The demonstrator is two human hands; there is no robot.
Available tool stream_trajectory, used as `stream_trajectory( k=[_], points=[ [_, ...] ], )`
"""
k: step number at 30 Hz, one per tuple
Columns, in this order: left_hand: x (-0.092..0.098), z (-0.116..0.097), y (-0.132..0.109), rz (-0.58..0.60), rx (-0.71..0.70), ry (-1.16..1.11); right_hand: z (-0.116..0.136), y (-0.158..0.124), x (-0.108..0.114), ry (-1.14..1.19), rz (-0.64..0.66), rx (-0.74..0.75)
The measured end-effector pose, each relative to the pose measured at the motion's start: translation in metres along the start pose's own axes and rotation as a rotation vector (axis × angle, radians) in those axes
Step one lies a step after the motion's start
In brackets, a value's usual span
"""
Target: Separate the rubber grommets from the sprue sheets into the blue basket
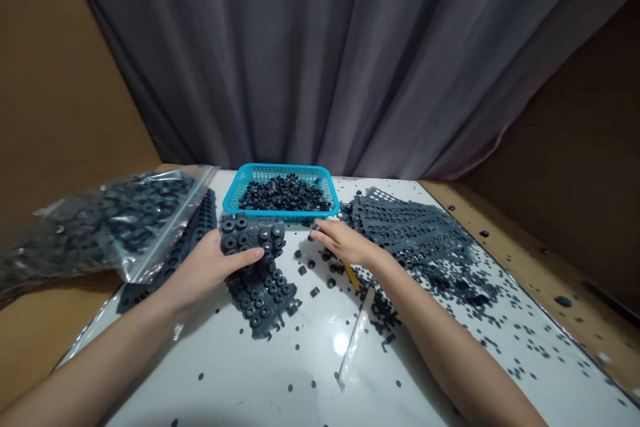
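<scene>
My left hand (213, 257) is closed on a dark moulded rubber sheet (263, 300) studded with round, ring-like parts; the thumb lies across its face. The sheet is held tilted over the white table, and part of it is hidden behind the hand. To its right, my right hand (343, 241) has its fingertips pinched on a small black rubber piece (315, 232). Several loose black rubber pieces (303, 270) lie on the table just below these fingers. Behind both hands stands a blue plastic basket (231, 203) holding a heap of similar black pieces.
At left, a clear zip bag (145, 220) full of black parts lies over another dark sheet (200, 227). Punched-out sheets (415, 223) are piled at right, among scattered black discs. A yellow stick (351, 277) and a white wrapped stick (357, 337) lie near my right forearm.
</scene>
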State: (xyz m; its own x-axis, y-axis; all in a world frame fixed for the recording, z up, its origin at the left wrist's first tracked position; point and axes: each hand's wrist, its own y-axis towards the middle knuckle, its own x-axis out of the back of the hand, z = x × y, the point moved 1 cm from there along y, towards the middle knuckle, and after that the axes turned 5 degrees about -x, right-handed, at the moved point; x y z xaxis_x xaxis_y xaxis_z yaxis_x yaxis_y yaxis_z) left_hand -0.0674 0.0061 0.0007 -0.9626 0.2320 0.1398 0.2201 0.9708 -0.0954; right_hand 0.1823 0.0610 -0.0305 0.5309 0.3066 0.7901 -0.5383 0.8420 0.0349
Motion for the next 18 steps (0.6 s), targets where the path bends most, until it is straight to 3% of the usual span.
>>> stream_trajectory(
  k=[3,6,9,14,18],
  points=[
    [0.000,-0.001,0.000,-0.006,0.020,0.009,-0.004,-0.003,0.000,-0.133,-0.001,-0.018],
    [0.000,-0.002,0.000,-0.005,0.017,0.013,0.007,-0.008,0.005,-0.010,-0.002,0.029],
    [0.000,-0.001,0.000,-0.002,0.018,0.016,0.024,-0.012,0.007,0.320,0.064,0.095],
    [0.001,0.000,0.001,0.009,0.013,0.013,0.044,-0.013,-0.001,1.075,0.276,0.177],
    [0.001,-0.001,0.001,-0.005,-0.028,0.026,0.050,-0.015,-0.003,1.299,0.341,0.116]
  ],
)
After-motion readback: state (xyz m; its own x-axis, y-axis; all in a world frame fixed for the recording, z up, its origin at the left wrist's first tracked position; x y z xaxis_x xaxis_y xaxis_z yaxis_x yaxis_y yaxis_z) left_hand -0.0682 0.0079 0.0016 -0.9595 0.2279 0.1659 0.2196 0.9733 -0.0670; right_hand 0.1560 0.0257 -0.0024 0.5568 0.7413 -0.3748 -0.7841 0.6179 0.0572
